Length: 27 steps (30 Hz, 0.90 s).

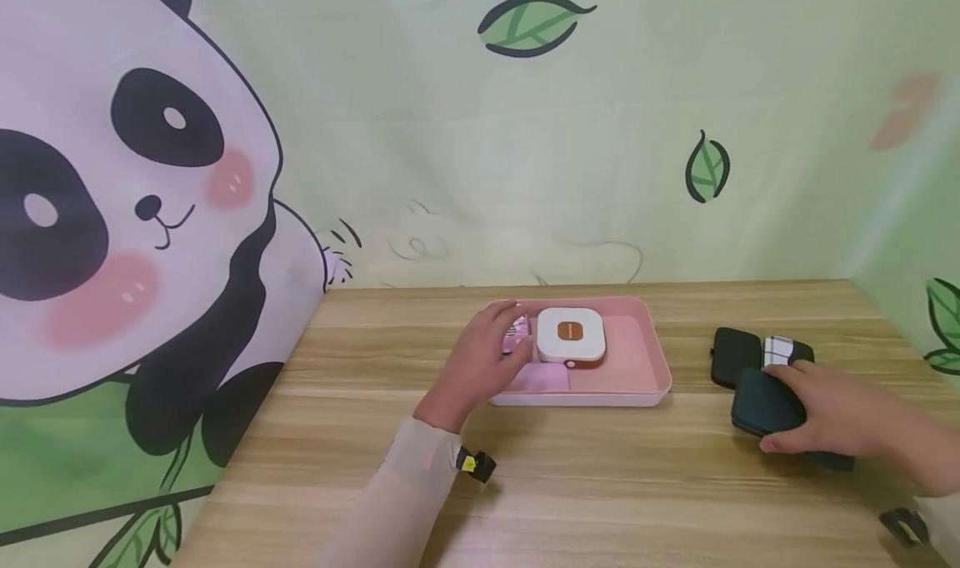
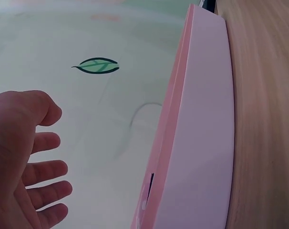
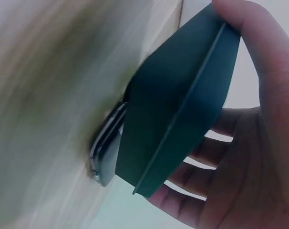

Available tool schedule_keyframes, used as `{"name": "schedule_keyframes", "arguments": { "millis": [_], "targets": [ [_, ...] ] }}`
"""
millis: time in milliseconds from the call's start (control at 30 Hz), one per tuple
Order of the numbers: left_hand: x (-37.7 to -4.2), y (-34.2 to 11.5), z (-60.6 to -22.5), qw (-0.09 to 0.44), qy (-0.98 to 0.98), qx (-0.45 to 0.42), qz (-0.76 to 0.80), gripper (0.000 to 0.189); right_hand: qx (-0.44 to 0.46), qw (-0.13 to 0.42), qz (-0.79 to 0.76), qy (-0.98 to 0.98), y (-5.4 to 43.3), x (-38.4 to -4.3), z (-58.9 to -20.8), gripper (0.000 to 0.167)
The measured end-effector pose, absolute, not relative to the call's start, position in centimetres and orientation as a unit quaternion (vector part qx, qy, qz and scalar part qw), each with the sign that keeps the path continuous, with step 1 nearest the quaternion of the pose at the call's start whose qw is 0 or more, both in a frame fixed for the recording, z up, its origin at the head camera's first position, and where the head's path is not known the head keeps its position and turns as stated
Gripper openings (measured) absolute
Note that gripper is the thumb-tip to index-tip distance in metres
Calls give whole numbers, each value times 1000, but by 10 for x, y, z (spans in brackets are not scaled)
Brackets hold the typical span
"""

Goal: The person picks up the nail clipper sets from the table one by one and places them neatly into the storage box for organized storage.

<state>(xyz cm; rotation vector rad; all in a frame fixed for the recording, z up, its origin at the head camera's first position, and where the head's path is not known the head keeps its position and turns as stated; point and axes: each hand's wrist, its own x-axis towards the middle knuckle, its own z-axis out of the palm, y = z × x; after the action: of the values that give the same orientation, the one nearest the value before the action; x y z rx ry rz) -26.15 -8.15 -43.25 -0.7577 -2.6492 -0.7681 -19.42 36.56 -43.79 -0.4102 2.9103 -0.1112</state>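
My right hand (image 1: 847, 406) grips a small dark green case (image 1: 765, 401) with a seam round its middle, thumb on one side and fingers on the other. In the right wrist view the green case (image 3: 168, 109) is tilted and raised off the table. My left hand (image 1: 480, 360) hovers over the left end of a pink tray (image 1: 637, 343), its fingers loosely bent and nothing seen in them. Inside the tray are a white rounded-square case (image 1: 555, 343) with a brown label, a flat lilac piece (image 1: 540, 376) and a pink patterned packet (image 1: 517, 335), partly hidden by that hand.
Beside the right hand lie a black case (image 1: 735, 356), a white patterned piece (image 1: 778, 351) and another dark item (image 1: 832, 460), mostly covered by the hand. Everything stands on a wood-grain table (image 1: 600, 485). A printed backdrop (image 1: 450, 135) rises behind it.
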Motion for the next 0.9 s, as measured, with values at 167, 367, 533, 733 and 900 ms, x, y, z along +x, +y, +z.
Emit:
{"name": "schedule_keyframes", "arguments": {
  "millis": [167,367,533,733,900],
  "targets": [
    [-262,-82,-434,135,-918,-258,-268,47,-149,93,-52,983,357,-196,-429,114],
    [-263,-83,-437,124,-923,-249,-266,48,-163,81,-57,982,348,-201,-422,111],
    [-266,-85,-440,130,-919,-256,-269,47,-170,70,-47,982,345,-208,-416,111],
    [-270,-89,-448,110,-929,-234,-264,47,-172,70,-38,982,342,-214,-410,111],
    [-275,-91,-456,72,-944,-189,-261,46,-180,60,-39,981,339,-216,-406,110]
  ]
}}
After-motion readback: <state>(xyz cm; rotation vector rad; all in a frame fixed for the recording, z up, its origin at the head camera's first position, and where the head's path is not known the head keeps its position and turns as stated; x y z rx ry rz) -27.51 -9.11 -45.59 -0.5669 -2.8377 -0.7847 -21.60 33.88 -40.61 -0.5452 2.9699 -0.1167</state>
